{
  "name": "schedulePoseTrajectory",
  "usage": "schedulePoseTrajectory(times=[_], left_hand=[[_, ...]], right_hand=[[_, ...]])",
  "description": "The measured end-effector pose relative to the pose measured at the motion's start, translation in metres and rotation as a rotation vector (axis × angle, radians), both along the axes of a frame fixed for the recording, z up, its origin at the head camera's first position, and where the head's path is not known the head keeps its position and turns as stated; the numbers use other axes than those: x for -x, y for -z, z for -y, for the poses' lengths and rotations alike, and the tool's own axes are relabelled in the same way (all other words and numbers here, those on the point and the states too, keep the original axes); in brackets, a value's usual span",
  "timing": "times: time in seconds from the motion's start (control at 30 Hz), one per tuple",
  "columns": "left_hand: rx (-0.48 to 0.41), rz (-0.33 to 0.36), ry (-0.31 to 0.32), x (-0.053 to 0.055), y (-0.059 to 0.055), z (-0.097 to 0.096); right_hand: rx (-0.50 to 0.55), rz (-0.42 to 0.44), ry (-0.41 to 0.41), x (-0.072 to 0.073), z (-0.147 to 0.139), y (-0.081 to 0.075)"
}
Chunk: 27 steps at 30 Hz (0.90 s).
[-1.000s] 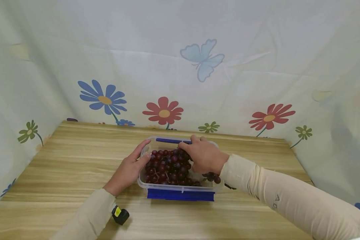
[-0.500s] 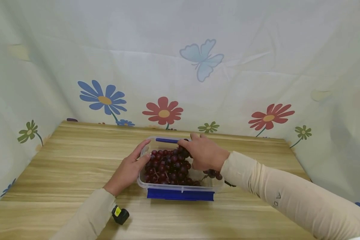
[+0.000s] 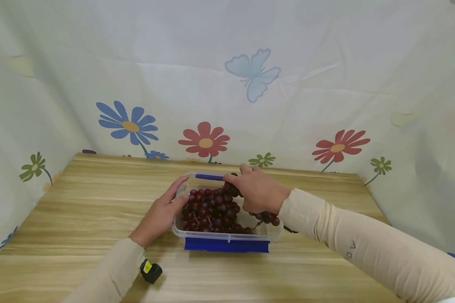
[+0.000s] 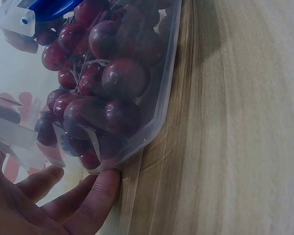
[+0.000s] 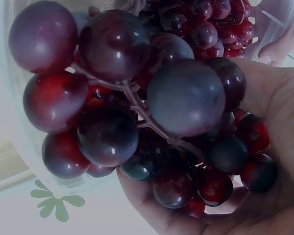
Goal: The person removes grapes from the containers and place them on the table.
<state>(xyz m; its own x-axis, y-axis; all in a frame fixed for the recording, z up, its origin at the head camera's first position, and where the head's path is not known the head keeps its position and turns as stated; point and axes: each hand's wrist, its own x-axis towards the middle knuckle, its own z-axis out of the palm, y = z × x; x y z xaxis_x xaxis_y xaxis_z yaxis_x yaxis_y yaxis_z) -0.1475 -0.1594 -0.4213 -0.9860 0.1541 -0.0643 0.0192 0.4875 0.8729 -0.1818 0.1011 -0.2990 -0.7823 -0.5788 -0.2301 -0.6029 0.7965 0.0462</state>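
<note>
A clear plastic food container (image 3: 202, 236) with blue clips stands on the wooden table, its top uncovered. Dark red grapes (image 3: 208, 210) fill its left and middle parts. My left hand (image 3: 160, 219) holds the container's left wall, the thumb at the rim; in the left wrist view its fingertips (image 4: 105, 183) touch the outside. Over the container's right part, my right hand (image 3: 260, 191) grips a bunch of grapes (image 5: 152, 107), the stem showing among them. In the head view that hand covers the bunch's middle; grapes show on both sides of it.
The wooden table (image 3: 110, 198) reaches to a flower-printed cloth (image 3: 307, 84) at the back and sides. A small black device with a yellow label (image 3: 150, 271) is at my left wrist. A dark strap end (image 3: 290, 229) shows by my right wrist.
My right hand has risen very slightly with the grape bunch, and the bunch's right end has shifted a little. My left hand keeps its place on the container. The head view has shifted slightly.
</note>
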Motion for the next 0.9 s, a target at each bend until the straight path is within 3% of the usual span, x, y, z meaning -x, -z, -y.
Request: schedulePoseTrajectory(times=[0.4,0.9], left_hand=[[0.017,0.006,-0.006,0.0,-0.001,0.0],[0.002,0.019,-0.012,0.001,-0.001,-0.001]], right_hand=[[-0.01,-0.05,-0.016,-0.006,-0.003,-0.004],[-0.064,-0.163,-0.045,-0.017,-0.004,0.007]])
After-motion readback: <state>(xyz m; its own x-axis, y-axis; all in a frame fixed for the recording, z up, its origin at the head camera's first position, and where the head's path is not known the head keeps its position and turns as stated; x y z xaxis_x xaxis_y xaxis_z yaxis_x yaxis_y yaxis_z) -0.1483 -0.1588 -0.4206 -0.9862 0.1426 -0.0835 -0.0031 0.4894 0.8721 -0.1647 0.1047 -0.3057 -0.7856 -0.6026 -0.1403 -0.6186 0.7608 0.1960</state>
